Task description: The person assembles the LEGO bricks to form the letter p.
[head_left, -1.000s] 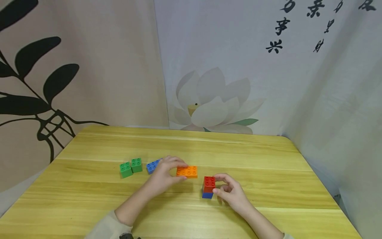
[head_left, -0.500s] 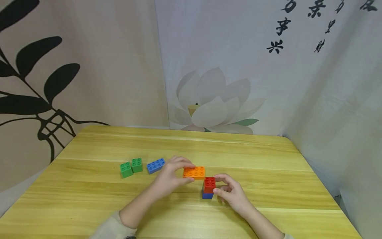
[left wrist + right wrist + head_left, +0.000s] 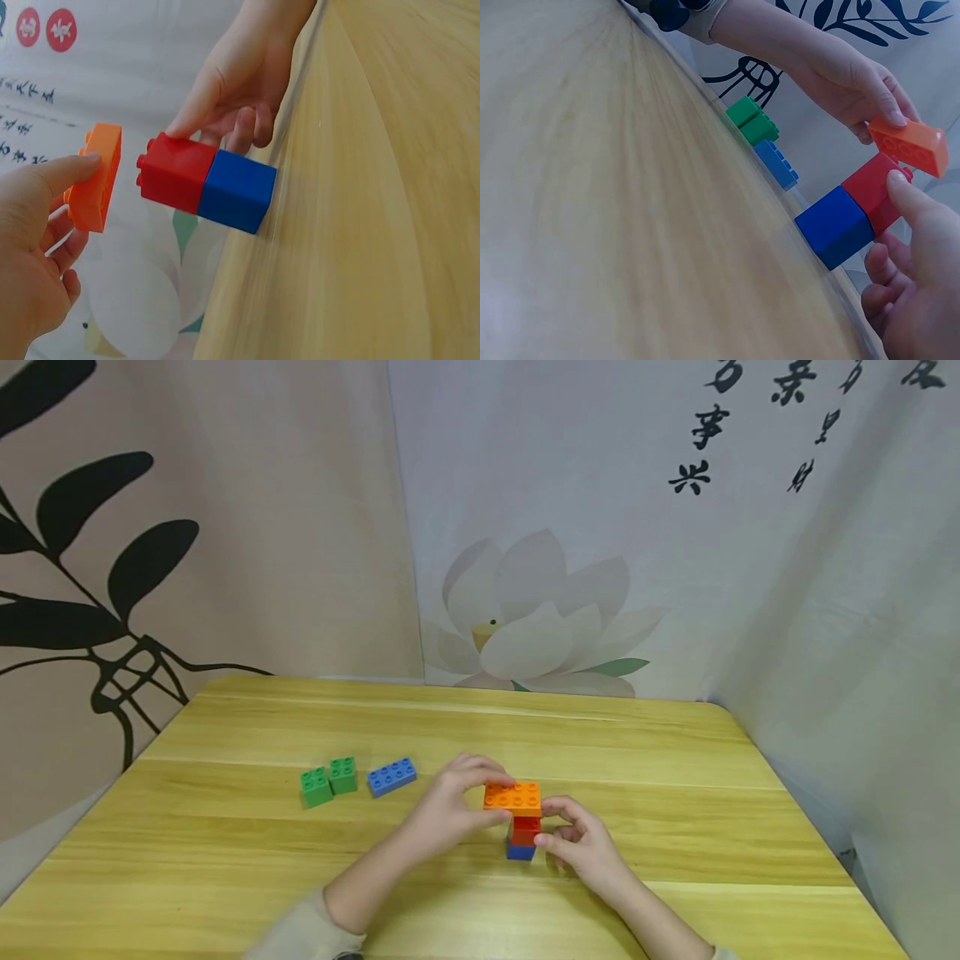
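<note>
An orange toy building brick (image 3: 517,799), two studs wide and longer than the red one, is pinched between the thumb and fingers of my left hand (image 3: 457,802). In the left wrist view the orange brick (image 3: 101,180) is held just off the studded top of a red brick (image 3: 176,172), with a gap between them. The red brick sits squarely on a dark blue brick (image 3: 238,191), which stands on the table. My right hand (image 3: 585,843) grips the red brick from the right side, thumb on its near face (image 3: 874,191).
Two small green bricks (image 3: 317,787) stand side by side on the left of the wooden table (image 3: 225,860). Just right of them lies a longer blue brick (image 3: 392,777). A printed cloth (image 3: 562,460) hangs behind the table.
My left hand has carried the orange brick rightward from beside the stack to above the red brick. The long blue brick has come fully into view. My right hand has stayed in place.
</note>
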The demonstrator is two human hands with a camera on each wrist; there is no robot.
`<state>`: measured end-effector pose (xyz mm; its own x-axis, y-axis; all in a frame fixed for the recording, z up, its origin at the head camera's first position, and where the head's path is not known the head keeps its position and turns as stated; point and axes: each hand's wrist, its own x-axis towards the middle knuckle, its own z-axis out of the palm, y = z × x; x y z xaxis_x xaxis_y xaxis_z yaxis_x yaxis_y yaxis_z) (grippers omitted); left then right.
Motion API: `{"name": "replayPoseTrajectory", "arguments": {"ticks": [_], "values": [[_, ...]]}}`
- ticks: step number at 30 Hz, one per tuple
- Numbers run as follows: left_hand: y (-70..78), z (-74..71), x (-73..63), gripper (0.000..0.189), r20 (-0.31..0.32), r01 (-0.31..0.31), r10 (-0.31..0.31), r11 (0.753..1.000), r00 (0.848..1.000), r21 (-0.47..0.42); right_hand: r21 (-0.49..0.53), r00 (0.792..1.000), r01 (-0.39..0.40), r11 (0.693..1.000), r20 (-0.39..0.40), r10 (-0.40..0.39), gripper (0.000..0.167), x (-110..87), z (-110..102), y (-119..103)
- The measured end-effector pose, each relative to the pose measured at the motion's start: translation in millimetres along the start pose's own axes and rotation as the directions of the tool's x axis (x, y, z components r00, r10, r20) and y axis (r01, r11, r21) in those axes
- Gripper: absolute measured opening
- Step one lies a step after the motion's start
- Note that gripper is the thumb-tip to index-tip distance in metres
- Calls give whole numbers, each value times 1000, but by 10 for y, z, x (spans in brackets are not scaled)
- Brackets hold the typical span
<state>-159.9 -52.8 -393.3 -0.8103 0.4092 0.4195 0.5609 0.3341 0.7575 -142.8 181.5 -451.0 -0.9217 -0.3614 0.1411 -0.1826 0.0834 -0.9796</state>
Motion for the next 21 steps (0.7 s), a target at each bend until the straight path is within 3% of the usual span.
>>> {"name": "replayPoseTrajectory", "arguments": {"ticks": [21], "values": [[62, 204, 90, 32, 89, 13, -5, 996, 996, -93, 0, 1000, 6, 1000, 14, -6, 40, -1, -2, 31]]}}
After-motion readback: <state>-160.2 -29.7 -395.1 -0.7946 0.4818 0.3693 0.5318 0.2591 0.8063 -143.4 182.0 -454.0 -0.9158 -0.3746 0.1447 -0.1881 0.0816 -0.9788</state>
